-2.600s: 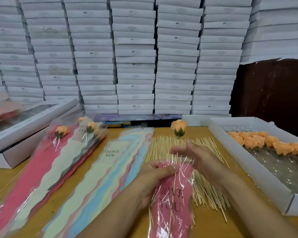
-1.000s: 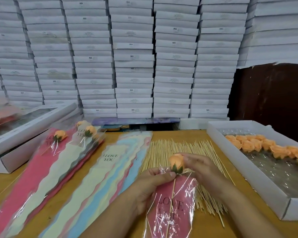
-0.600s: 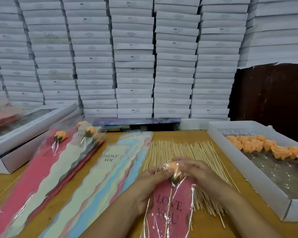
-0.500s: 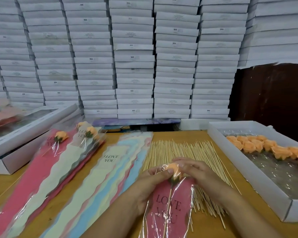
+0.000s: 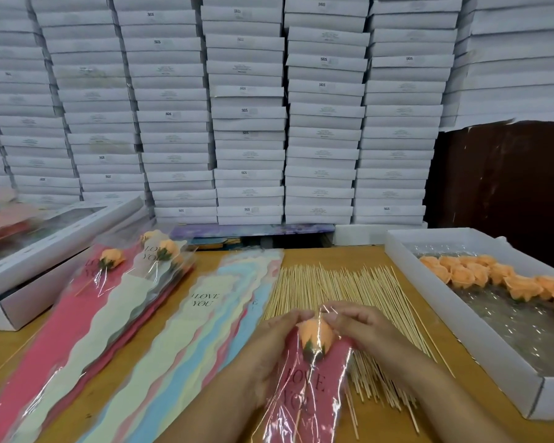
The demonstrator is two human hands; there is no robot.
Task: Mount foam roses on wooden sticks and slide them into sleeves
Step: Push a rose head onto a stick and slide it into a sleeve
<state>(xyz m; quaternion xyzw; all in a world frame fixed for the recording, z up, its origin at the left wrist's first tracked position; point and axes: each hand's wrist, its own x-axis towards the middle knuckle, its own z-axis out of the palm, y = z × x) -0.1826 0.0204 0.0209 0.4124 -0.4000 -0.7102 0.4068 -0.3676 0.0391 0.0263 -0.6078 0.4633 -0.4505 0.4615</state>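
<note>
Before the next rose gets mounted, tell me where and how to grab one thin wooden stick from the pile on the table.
Pinch a stray thin wooden stick at the pile's right edge, from above and the right. Sticks there lie fanned apart on the wooden table, leaving finger room; the pile's middle is packed tight, and its near part lies under the right hand and the pink plastic sleeve.

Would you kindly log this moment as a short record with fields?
In hand: peach foam rose on a wooden stick, inside a pink "LOVE YOU" cellophane sleeve
Left hand: grips the sleeve's top
Right hand: pinches the sleeve's top
Sticks: pale wooden skewer pile
Rose stock: white cardboard tray
Finished: sleeved roses, left
</note>
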